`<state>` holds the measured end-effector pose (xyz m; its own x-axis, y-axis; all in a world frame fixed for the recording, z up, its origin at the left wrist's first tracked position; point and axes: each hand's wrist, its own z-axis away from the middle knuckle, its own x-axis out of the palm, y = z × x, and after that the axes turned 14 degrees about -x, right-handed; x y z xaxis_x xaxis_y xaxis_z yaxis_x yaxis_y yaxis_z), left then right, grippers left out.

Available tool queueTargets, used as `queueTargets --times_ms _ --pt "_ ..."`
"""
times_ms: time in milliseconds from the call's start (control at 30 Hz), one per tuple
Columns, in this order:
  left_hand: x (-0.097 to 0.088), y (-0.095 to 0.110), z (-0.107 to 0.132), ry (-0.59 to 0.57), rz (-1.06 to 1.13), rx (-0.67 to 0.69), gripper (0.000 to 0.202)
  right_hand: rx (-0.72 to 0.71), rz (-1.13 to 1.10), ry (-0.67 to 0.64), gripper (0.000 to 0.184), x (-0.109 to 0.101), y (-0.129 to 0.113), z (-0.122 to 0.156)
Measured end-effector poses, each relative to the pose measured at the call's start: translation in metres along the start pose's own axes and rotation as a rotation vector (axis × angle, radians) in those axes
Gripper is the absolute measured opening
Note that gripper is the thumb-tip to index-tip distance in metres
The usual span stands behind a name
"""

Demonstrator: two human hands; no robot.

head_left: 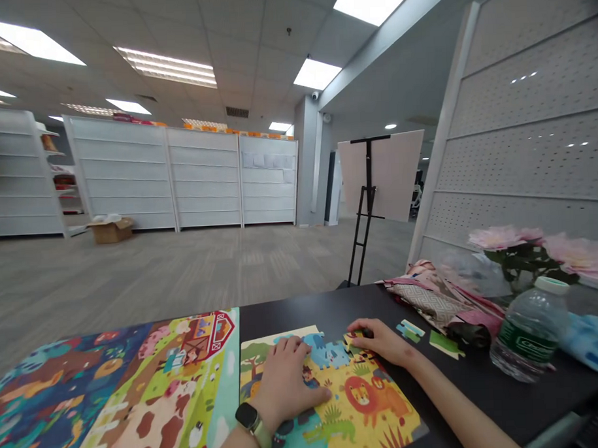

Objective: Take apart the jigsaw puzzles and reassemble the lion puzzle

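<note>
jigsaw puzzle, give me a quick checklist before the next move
1. Left hand resting on the jigsaw puzzle: ok
2. Right hand at the puzzle's edge: ok
3. Yellow piece under the right hand seated: cannot tell, partly covered
4. All pieces fitted: not ok, blue-and-green piece and green piece lie on the table
5. Water bottle standing, capped, apart from the puzzle: ok

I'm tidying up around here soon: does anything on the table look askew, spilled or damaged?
No spill or damage shows, and the clear bottle stands upright. Loose puzzle pieces lie askew right of the puzzle, detached from it, and the patterned fabric beyond them is crumpled.
</note>
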<state>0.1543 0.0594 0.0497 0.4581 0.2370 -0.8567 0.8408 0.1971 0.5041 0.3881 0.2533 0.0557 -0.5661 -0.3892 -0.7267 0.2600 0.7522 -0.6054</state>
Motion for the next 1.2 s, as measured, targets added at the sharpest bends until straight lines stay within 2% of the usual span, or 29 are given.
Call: queueTargets --times_ms 600,767,933,1033,1100,1200 --pt "-0.002 0.001 0.001 0.003 -0.008 0.0 0.07 -0.055 0.063 -0.05 0.023 0.0 -0.001 0.001" --pt "-0.002 0.001 0.001 0.001 -0.007 0.012 0.07 -0.094 0.094 -0.051 0.033 0.0 0.001 0.002" --pt "-0.003 0.002 0.001 -0.012 -0.011 0.002 0.069 -0.089 0.147 -0.067 0.024 0.003 0.008 0.0" --pt "-0.005 0.003 0.002 -0.029 -0.018 -0.005 0.07 0.012 0.233 0.017 0.033 -0.016 0.024 0.003" --pt "-0.005 0.003 0.002 -0.034 -0.023 -0.01 0.07 0.129 0.316 0.085 0.039 -0.041 0.04 0.012" --pt "-0.005 0.004 0.002 -0.029 -0.019 -0.02 0.07 0.287 0.416 0.104 0.034 -0.079 0.062 0.033"
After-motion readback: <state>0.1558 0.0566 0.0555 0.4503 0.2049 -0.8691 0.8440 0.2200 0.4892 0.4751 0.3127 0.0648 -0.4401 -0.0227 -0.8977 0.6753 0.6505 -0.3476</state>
